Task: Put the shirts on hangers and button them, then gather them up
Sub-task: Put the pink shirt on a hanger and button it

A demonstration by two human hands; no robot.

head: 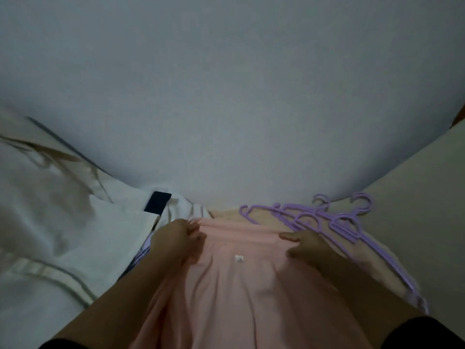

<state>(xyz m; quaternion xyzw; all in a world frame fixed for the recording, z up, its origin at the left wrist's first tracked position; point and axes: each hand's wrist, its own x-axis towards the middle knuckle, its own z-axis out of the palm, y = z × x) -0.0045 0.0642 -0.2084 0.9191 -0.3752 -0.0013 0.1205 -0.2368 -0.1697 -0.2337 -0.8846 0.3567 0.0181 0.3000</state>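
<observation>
A soft pink fabric shirt point(241, 285) lies spread in front of the person, with its top edge pinched by the left hand point(176, 238) and by the right hand point(307, 248) — fingers curled into the cloth. Its small white label point(239, 258) is too blurred to read. Purple plastic hangers point(324, 217) lie just to the right — white bedding point(63, 210) on the left.

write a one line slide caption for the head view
Both hands, left and right, grip a pink shirt beside purple hangers.

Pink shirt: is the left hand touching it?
Touching. The head view shows the left hand with its fingers curled into bunched fabric at the pink shirt's top edge.
</observation>
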